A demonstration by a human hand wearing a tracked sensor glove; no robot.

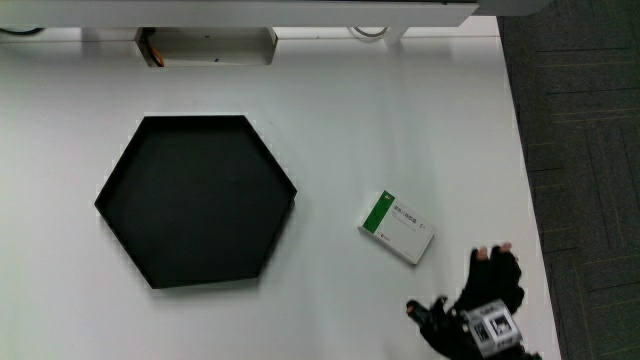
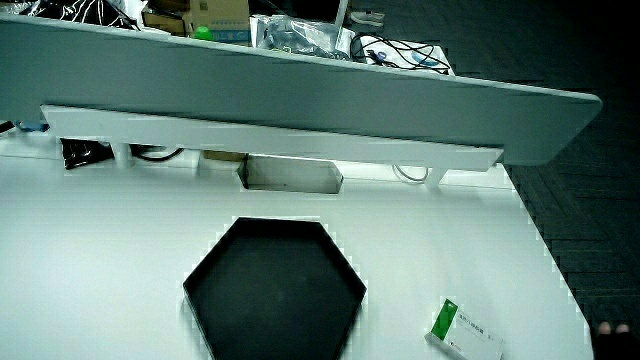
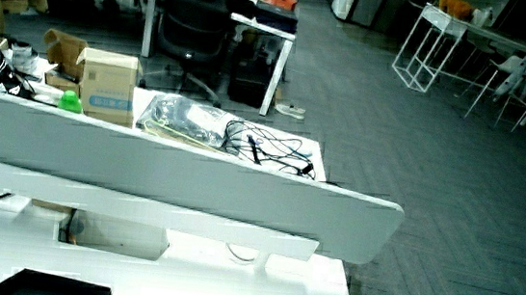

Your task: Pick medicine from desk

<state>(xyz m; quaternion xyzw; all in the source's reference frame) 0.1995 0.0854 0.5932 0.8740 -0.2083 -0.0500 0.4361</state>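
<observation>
A white medicine box with a green end [image 1: 396, 227] lies flat on the white table, beside the black hexagonal tray [image 1: 150, 165]. In a side view the medicine box [image 2: 465, 329] shows the same way, near the tray [image 2: 205, 275]. The gloved hand [image 1: 479, 307] is at the table's edge, nearer to the person than the box and not touching it. Its fingers are spread and hold nothing. A patterned cube [image 1: 493, 326] sits on its back. Only fingertips [image 2: 610, 328] of the hand show in a side view.
The tray holds nothing. A grey low partition [image 2: 300, 95] runs along the table's farther edge, with a white box-shaped fitting [image 1: 210, 45] under it. Dark carpet floor [image 1: 585, 150] lies past the table's edge by the hand.
</observation>
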